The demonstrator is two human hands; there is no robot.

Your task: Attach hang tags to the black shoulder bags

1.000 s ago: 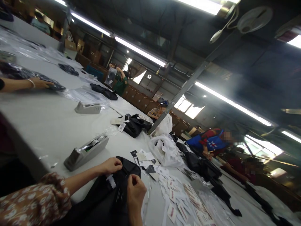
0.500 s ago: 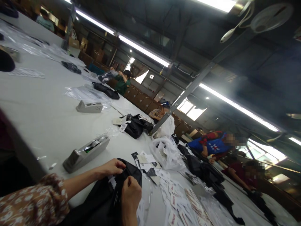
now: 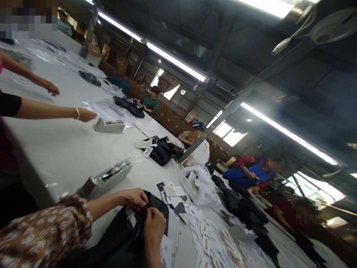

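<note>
A black fabric piece that looks like a bag [image 3: 111,238] lies at the front edge of the table, its upper end rounded. My left hand [image 3: 136,198], in a brown floral sleeve, pinches the fabric near that end. Close beside it, my right hand [image 3: 154,222] is closed on the same fabric, thumb and fingertips together. What small part sits between the fingertips is hidden. Below my left hand a white zigzag-edged piece [image 3: 131,219] shows on the black fabric. Loose paper tags [image 3: 174,195] lie just beyond my right hand.
Two tape dispensers [image 3: 107,178] stand on the white table [image 3: 55,149]. A co-worker's arms [image 3: 52,109] reach in from the left. Black goods with tags [image 3: 161,150], a white plastic bag [image 3: 199,186] and scattered labels [image 3: 209,238] lie ahead and right. Other people work along the far side.
A co-worker's two arms have come in from the left over the table. The person in green has lowered their hands. My hands stay on the black fabric, fingertips slightly closer together.
</note>
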